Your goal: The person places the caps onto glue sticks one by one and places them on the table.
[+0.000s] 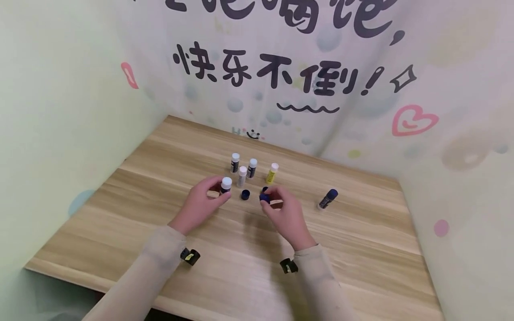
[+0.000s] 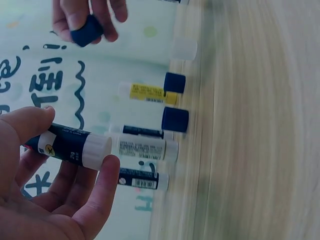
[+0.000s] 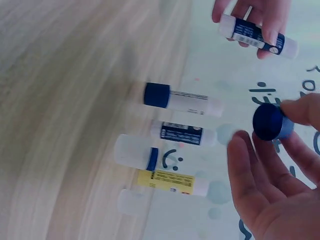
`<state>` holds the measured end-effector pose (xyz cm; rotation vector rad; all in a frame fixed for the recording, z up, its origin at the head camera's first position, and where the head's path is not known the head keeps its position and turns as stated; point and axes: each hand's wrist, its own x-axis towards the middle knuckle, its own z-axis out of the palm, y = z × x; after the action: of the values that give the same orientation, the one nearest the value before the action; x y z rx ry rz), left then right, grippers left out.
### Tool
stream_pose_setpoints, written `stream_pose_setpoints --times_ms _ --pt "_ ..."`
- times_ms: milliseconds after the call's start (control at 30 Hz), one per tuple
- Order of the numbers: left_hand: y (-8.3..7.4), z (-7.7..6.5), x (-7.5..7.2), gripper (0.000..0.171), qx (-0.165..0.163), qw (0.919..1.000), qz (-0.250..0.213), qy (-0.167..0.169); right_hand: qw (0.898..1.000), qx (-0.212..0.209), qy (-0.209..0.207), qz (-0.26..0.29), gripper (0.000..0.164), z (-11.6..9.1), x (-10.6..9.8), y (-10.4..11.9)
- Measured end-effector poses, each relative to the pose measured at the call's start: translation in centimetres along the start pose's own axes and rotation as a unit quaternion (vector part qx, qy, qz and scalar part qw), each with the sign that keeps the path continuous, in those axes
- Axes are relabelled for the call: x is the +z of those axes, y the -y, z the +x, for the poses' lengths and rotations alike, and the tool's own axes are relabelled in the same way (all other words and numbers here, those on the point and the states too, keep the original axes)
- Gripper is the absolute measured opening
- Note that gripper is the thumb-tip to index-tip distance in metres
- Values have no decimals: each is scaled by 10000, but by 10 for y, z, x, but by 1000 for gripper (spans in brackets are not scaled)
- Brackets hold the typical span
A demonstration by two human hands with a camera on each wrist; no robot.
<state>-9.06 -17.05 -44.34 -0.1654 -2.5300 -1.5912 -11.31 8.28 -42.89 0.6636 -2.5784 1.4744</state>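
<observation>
2 pale beige sleeves (image 1: 154, 258), 2 black wrist cameras (image 1: 194, 257).

The held glue stick (image 2: 70, 145) is wrapped in a navy label between white ends; the held cap (image 2: 87, 31) is coloured deep blue, as are two loose caps (image 1: 245, 195). One standing glue stick (image 1: 271, 175) is labelled in bright yellow and topped with white. The table (image 1: 361, 232) is streaked with light and darker tan wood grain. The pale wall hanging (image 1: 257, 40) is printed with black characters, pastel dots and a pink heart (image 1: 396, 125), while the sleeves (image 1: 164, 245) are toned in pale beige.
</observation>
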Motion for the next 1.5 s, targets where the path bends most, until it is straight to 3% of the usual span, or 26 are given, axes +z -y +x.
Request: stream_pose_setpoints --times_ms 133,400,533,767,1167,1300,1500 --pt "-7 -4 0 33 17 9999 -85 108 9990 102 -291 320 20 4 -5 5" --pt "-16 -10 -2 32 77 9995 -235 200 9916 101 -347 1245 21 12 -8 20" --pt "-17 -12 1 33 146 9992 -221 309 9906 270 -404 1277 21 11 -11 29" --pt "-25 -10 12 30 289 9974 -159 636 9871 331 -631 1436 17 -4 -25 65" --pt "-45 -9 27 32 841 9890 30 1220 9764 62 -1283 1738 12 -28 -22 80" --pt "-53 -10 30 31 1171 9845 134 1301 9763 47 -1405 1645 11 -34 -19 84" --pt "-59 -14 20 29 1456 9814 412 1184 9774 -38 -1362 1617 10 -36 -12 93"
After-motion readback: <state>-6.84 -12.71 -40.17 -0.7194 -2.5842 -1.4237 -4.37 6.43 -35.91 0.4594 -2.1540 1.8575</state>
